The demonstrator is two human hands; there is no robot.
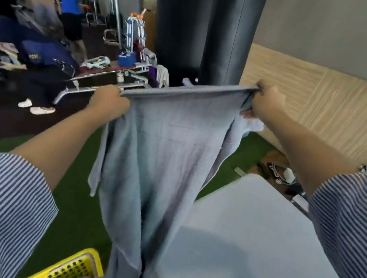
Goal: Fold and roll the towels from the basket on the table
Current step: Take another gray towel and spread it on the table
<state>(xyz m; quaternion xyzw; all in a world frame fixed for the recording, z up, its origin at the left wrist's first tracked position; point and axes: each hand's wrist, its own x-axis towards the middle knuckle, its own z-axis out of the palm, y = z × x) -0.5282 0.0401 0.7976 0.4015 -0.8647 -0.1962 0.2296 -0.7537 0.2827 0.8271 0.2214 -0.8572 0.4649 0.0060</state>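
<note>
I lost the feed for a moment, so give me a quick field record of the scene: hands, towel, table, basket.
left hand: grips the towel's top left corner
right hand: grips the top right corner
towel: grey-blue, stretched between the hands in the air, hanging down, not folded
table: pale top, lower right, under the right arm
basket: yellow, perforated, bottom edge, contents hidden

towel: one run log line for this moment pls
stage: unfolding | left hand grips towel top edge | right hand grips other end | towel hangs stretched beside table | yellow basket below
</note>
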